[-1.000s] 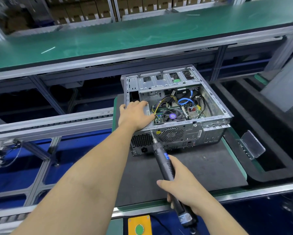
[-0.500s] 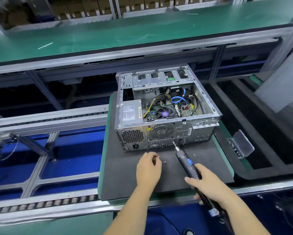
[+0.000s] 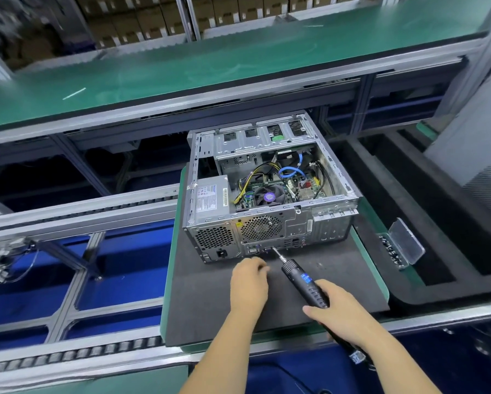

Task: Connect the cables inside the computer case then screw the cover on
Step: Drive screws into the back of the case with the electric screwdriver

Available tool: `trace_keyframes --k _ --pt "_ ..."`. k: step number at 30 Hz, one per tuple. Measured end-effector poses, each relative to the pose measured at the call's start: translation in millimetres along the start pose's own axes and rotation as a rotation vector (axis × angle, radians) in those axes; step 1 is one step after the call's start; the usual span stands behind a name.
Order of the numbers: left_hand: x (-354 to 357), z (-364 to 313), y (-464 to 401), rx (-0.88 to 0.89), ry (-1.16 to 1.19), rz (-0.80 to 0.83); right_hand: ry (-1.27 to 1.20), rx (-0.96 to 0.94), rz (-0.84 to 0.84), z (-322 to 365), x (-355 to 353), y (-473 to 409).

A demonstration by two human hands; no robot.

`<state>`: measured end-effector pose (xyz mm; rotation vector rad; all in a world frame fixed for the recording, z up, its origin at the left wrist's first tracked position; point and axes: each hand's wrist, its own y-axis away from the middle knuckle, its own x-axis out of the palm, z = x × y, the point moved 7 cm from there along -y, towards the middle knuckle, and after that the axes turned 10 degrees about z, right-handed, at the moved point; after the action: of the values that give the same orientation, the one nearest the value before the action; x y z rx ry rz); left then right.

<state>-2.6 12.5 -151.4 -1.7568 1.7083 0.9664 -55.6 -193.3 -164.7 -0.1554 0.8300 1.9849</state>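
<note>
The open computer case lies on a black mat, its rear panel facing me and its top side uncovered. Inside it are yellow and black cables, a blue cable and a fan. My right hand grips a black electric screwdriver, whose bit tip sits low on the rear panel near the ports. My left hand rests on the mat just in front of the case, fingers curled down. What lies under its fingertips is hidden.
A small clear box of screws with its lid up stands at the mat's right edge. A grey panel with a perforated patch leans at the far right. A green bench runs behind, a roller conveyor to the left.
My left hand left the case's top edge, dropped to the mat and crept toward the rear panel, covering the loose screws. The screwdriver tip moved down from the top edge to the ports.
</note>
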Motion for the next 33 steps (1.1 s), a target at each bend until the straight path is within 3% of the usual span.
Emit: trace_keyframes --k 3,5,10,16,28,33 --pt "-18.3 33.0 -3.0 -0.305 0.743 -0.137 0.023 -0.070 0.019 12.8 5.6 -1.1" --pt "-5.5 40.0 -0.9 -0.480 1.268 -0.016 0.036 -0.105 0.041 24.8 13.4 -2.3" --pt "1.8 39.6 8.8 -0.553 1.773 0.103 0.071 -0.140 0.086 46.3 30.8 -6.0" --pt "-6.6 35.2 10.7 -0.516 1.866 0.120 0.092 -0.153 0.087 53.8 38.3 -4.9" --pt "-23.1 37.2 22.2 -0.372 1.935 0.169 -0.104 -0.176 0.158 66.6 56.4 1.3" --pt "-24.8 45.7 24.8 -0.389 1.871 0.183 -0.111 -0.168 0.165 66.7 61.5 2.3"
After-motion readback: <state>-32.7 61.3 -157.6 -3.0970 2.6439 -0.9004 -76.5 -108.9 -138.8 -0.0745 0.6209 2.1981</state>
